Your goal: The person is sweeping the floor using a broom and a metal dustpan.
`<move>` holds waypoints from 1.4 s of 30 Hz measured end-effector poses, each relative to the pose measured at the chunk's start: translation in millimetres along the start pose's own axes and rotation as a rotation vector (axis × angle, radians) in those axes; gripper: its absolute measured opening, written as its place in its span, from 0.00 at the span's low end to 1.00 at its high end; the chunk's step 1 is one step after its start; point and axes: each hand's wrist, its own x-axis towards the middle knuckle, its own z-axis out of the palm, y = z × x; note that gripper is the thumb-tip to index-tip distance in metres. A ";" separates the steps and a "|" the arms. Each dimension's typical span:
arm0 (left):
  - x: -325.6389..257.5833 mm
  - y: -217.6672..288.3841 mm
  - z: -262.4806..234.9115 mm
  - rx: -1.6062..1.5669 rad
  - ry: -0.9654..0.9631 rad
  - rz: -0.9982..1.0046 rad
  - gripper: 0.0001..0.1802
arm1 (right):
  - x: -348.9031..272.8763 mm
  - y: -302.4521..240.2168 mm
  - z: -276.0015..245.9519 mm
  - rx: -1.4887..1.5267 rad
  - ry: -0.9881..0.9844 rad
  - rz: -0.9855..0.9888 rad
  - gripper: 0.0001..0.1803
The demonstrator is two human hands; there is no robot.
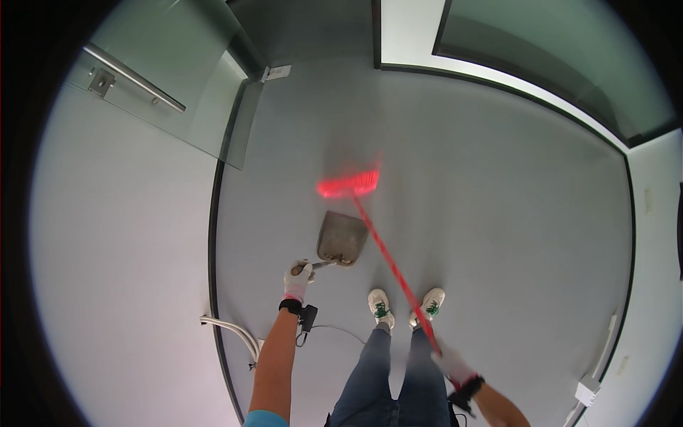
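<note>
While the left hand (pixel 297 276) grips the dustpan (pixel 342 238) handle, keep its lip flat on the floor (pixel 498 213); the right hand (pixel 449 364), clamped on the broom (pixel 377 242), draws short strokes toward it.

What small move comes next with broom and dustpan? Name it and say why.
Probably draw the red broom head back toward the dustpan. The head lies just beyond the pan's far edge, blurred mid-stroke; the left hand steadies the pan's handle, and the right hand grips the broomstick.

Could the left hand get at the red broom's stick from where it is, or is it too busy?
Probably not now: the left hand is closed on the dustpan handle. The broom stick passes close beside the dustpan with nothing between, but only the right hand holds it.
</note>
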 end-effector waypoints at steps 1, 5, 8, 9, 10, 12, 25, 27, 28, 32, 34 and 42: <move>-0.9 0.7 -0.1 -0.003 0.002 -0.005 0.06 | -27.5 12.9 3.6 0.061 -0.130 0.104 0.38; -1.8 4.1 0.9 -0.037 0.008 0.005 0.06 | -118.3 46.3 2.6 0.047 -0.020 -0.187 0.36; -3.4 4.7 -0.5 -0.016 0.048 -0.002 0.06 | -156.6 42.3 -16.2 0.284 -0.141 -0.015 0.35; -4.4 4.9 -0.9 -0.039 0.038 0.014 0.06 | -157.3 36.8 -28.4 0.241 -0.160 0.037 0.35; -6.0 3.9 -1.9 -0.052 0.053 0.019 0.06 | -150.4 30.6 -39.3 0.201 -0.180 0.087 0.35; -9.2 2.9 -3.7 -0.078 0.073 0.036 0.06 | -113.3 12.2 -59.3 0.092 -0.133 0.100 0.33; 15.4 -15.7 -13.7 -0.132 0.186 0.015 0.07 | 202.9 -107.8 -82.3 -0.092 0.265 -0.285 0.31; 19.1 -18.6 -13.1 -0.135 0.212 -0.002 0.07 | 190.5 -81.4 -54.7 -0.144 0.313 -0.369 0.30; 20.0 -19.8 -13.3 -0.131 0.197 0.011 0.07 | 175.0 -61.3 -40.0 -0.142 0.277 -0.342 0.30; 22.4 -21.1 -11.9 -0.083 0.207 -0.004 0.06 | 77.4 21.1 -5.2 0.004 -0.058 -0.163 0.36; 23.5 -22.4 -11.7 -0.070 0.219 -0.010 0.05 | 26.5 45.3 -10.6 0.029 -0.165 -0.094 0.37; 18.8 -28.6 -15.1 -0.144 0.220 0.005 0.06 | -73.8 22.5 -81.7 0.034 -0.337 0.157 0.35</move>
